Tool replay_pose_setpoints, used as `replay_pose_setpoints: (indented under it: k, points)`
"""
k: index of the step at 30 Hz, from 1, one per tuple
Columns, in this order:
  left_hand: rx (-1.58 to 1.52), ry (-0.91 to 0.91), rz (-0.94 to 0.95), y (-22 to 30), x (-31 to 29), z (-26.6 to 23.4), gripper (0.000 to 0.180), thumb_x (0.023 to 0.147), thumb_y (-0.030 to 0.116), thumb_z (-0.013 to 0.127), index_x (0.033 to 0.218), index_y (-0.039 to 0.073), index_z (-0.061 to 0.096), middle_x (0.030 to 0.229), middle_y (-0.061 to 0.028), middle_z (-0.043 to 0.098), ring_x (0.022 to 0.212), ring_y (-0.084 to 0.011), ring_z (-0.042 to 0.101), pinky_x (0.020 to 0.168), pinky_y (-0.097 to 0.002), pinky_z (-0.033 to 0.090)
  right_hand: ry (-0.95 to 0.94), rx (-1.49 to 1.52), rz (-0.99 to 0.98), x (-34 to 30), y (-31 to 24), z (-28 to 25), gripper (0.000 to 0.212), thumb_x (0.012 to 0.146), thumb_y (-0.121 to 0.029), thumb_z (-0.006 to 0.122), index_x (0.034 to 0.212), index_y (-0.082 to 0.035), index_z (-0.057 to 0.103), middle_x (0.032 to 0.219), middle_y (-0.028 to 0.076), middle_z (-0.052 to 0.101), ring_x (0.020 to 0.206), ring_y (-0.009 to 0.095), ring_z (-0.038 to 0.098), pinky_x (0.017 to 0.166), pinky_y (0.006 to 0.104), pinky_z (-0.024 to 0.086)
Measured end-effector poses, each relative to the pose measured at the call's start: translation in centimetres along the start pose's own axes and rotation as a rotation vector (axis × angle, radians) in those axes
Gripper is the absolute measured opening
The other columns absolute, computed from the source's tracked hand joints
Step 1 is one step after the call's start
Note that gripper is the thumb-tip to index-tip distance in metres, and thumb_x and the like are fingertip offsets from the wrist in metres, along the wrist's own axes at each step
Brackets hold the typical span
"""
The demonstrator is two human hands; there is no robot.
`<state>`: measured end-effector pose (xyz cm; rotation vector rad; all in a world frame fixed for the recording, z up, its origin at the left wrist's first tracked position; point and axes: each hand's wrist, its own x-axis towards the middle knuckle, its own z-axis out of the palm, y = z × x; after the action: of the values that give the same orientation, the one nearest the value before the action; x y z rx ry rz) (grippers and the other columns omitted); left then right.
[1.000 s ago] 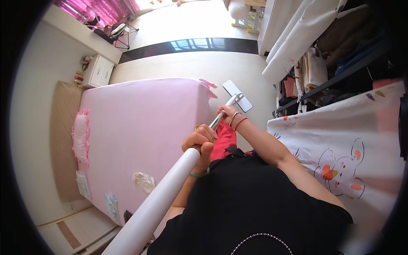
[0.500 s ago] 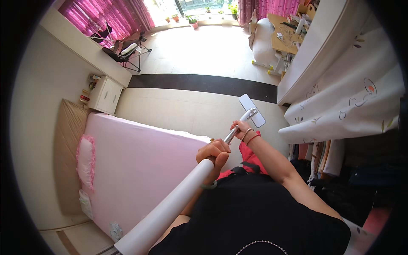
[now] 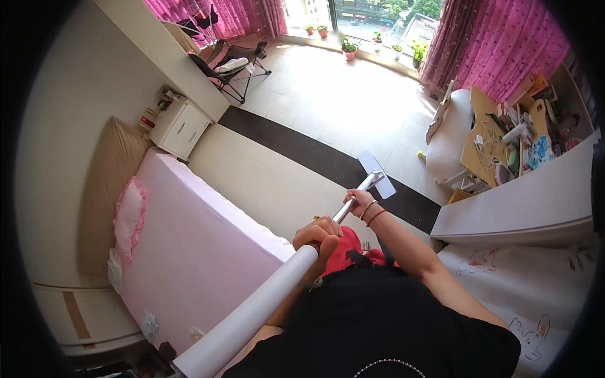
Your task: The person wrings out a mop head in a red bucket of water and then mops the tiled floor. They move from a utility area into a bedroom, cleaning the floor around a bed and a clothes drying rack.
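A flat mop lies slantwise before me, its white rectangular head (image 3: 368,164) over the dark strip (image 3: 296,137) across the floor. Around the upper pole, just ahead of the thick white handle sleeve (image 3: 252,309), my left hand (image 3: 318,238) is closed. Lower down, nearer the head, my right hand (image 3: 359,204) grips the silver pole (image 3: 344,211). The underside of the mop head is hidden.
To the left stands a bed (image 3: 195,252) with a pink sheet, and a white nightstand (image 3: 182,129) beyond it. A folding chair (image 3: 230,66) is at the far left. A cluttered wooden desk (image 3: 482,145) stands right, near a white curtain (image 3: 485,268). Potted plants (image 3: 350,47) line the window.
My view has turned to the right and come nearer the window. The mop head has gone from the pale tiles onto the dark strip. Both hands keep their hold.
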<state>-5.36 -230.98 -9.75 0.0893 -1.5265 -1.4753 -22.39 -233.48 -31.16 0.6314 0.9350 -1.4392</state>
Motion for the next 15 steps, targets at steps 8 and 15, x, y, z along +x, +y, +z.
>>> replay_pose_setpoints:
  k: [8, 15]
  points:
    - [0.061, 0.037, 0.029, -10.9, 15.9, -6.4, 0.024, 0.089, 0.004, 0.057, 0.069, 0.006, 0.044, 0.058, -0.0019, 0.045, 0.054, -0.0139, 0.042, 0.061, -0.0312, 0.045, -0.089, -0.076, 0.061, 12.7, -11.0, 14.6, 0.010, 0.090, -0.003, 0.046, 0.080, -0.003, 0.045, 0.059, 0.004, 0.046, 0.050, 0.018, 0.048, 0.050, 0.0310, 0.049]
    - [0.031, -0.027, -0.035, -18.9, 33.3, -14.6, 0.022, 0.088, 0.002, 0.058, 0.070, 0.006, 0.045, 0.060, -0.0019, 0.046, 0.057, -0.0151, 0.043, 0.062, -0.0312, 0.044, -0.058, -0.064, 0.017, 22.2, -20.3, 29.0, 0.010, 0.090, -0.001, 0.046, 0.080, -0.003, 0.044, 0.061, 0.003, 0.047, 0.051, 0.015, 0.048, 0.050, 0.0282, 0.048]
